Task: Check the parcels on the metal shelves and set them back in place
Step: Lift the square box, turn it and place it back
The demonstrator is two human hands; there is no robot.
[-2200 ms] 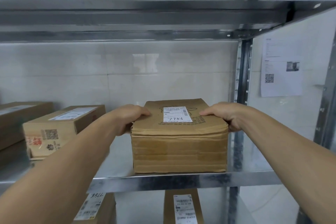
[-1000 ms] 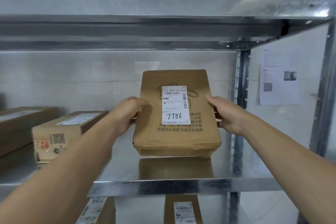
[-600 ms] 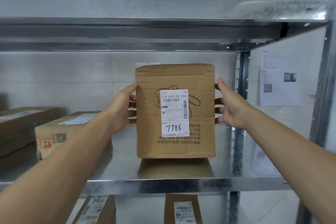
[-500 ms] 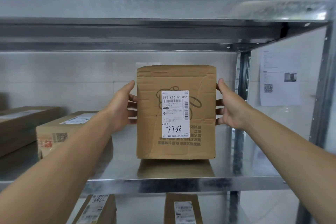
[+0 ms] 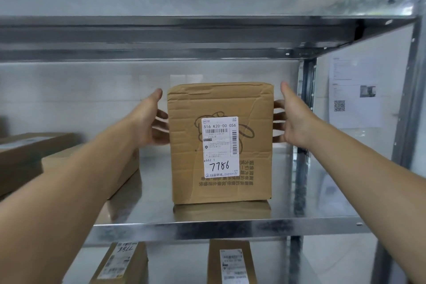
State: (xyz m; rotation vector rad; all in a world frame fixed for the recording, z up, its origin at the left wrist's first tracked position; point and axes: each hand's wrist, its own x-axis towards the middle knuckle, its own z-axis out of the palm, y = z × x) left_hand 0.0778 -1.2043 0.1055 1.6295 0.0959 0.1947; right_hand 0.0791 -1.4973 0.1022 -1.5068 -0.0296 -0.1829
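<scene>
Head camera view into a metal shelving bay. A brown cardboard parcel stands upright on the middle shelf, its bottom edge resting on the metal near the front lip. Its white label faces me, with 7786 handwritten on it. My left hand is at the parcel's left side and my right hand at its right side. Both are spread wide, fingers straight against the cardboard, thumbs raised clear of the top corners. To the left, partly behind my left forearm, two flat parcels lie on the same shelf. Two labelled parcels sit on the shelf below. A printed sheet with a QR code hangs on the wall at right.
</scene>
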